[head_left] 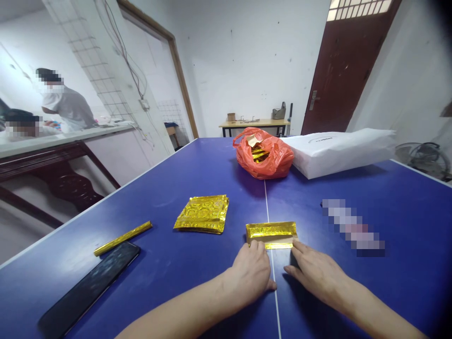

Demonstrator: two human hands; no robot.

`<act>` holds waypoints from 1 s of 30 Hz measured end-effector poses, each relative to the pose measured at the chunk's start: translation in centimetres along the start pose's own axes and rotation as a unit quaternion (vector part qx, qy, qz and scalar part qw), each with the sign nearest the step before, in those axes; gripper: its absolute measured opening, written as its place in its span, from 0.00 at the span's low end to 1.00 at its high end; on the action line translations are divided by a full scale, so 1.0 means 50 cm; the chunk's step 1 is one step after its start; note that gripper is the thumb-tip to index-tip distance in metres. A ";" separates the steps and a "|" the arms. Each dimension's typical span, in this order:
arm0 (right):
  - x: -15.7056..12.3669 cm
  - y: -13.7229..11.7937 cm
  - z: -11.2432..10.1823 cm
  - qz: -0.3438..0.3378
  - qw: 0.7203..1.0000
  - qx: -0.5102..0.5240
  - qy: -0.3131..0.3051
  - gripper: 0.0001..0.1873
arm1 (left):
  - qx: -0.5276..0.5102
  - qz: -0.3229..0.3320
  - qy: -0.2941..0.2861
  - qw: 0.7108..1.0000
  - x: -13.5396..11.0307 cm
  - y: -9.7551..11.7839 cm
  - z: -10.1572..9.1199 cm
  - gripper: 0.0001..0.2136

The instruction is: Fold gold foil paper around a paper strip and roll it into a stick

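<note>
The left hand point(250, 275) lies palm down with its fingers together, their tips on the near edge of a folded gold foil strip point(271, 230). The right hand point(314, 275) is spread, with its fingertips at the strip's near right corner; neither hand pinches it. The strip lies flat at the middle of a blue table-tennis worktop point(219, 165), across the white centre line point(273, 282). Held this lightly, it could slip on the smooth top or its fold could spring open, and uneven pressure from the hands might skew the crease. The rolled gold foil stick point(123, 238) looks most at risk: being round, it could roll toward the worktop's left edge or against the black smartphone point(88, 287) beside it. A wide sweep of the left hand could scatter the stack of gold foil sheets point(203, 214). Bare blue surface lies on both sides of the strip, reaching rightward to a pixelated object point(353, 225). The orange plastic bag point(263, 155) and white paper bag point(335, 153) sit well ahead.
</note>
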State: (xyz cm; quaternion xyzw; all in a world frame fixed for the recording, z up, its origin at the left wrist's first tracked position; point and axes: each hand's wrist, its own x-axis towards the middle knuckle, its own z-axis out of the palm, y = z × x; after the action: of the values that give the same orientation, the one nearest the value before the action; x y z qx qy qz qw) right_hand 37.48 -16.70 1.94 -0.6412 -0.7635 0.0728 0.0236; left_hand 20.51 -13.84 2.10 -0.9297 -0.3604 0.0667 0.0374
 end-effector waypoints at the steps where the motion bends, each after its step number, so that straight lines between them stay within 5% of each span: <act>1: 0.000 -0.004 -0.002 0.008 1.000 -0.010 -0.003 0.12 | 0.001 0.002 0.003 1.000 -0.001 0.000 0.001 0.27; 6: 0.001 -0.024 0.023 -0.045 0.997 -0.033 0.047 0.23 | 0.005 -0.002 0.045 0.999 -0.002 0.003 0.013 0.28; 13: 0.005 -0.024 0.081 -0.152 0.987 0.051 0.030 0.28 | 0.023 0.055 0.045 0.997 0.009 0.001 0.035 0.26; 30: 0.004 -0.008 -0.008 -0.010 0.998 -0.056 0.006 0.11 | -0.017 0.015 0.051 0.998 0.005 -0.004 0.013 0.26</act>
State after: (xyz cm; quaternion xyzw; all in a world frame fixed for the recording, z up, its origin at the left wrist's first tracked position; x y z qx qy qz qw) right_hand 37.11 -16.53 2.38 -0.6346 -0.7724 0.0260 -0.0073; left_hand 20.44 -13.52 1.44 -0.9376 -0.3453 0.0134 0.0395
